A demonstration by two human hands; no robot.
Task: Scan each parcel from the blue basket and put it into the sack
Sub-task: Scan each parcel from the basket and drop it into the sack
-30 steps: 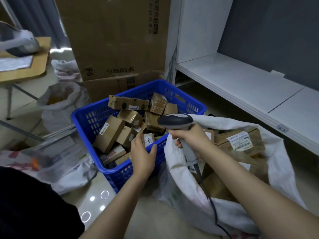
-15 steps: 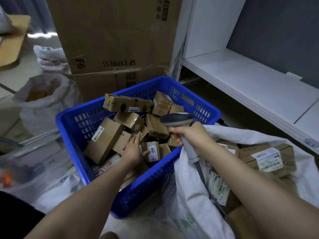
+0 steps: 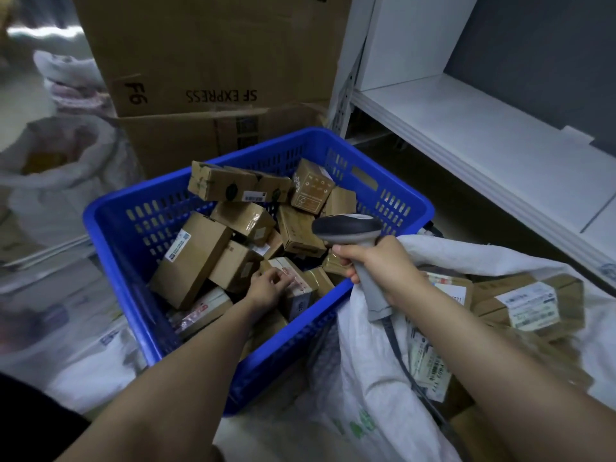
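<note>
Grips scanner (image 3: 346,228) in right hand (image 3: 380,265), at sack (image 3: 366,411) edge. Grasps taped parcel (image 3: 301,295) inside blue basket (image 3: 140,248) with left hand (image 3: 266,288).

floor (image 3: 473,215) | blue basket (image 3: 133,261) | sack (image 3: 366,411) touching it | cardboard boxes (image 3: 213,45) behind

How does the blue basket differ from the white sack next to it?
The blue basket is rigid plastic with slotted walls; the white sack is soft and crumpled. The left hand is inside the basket, gripping a small parcel; the right hand holds the scanner at the sack's edge. Both hold brown cardboard parcels.
</note>
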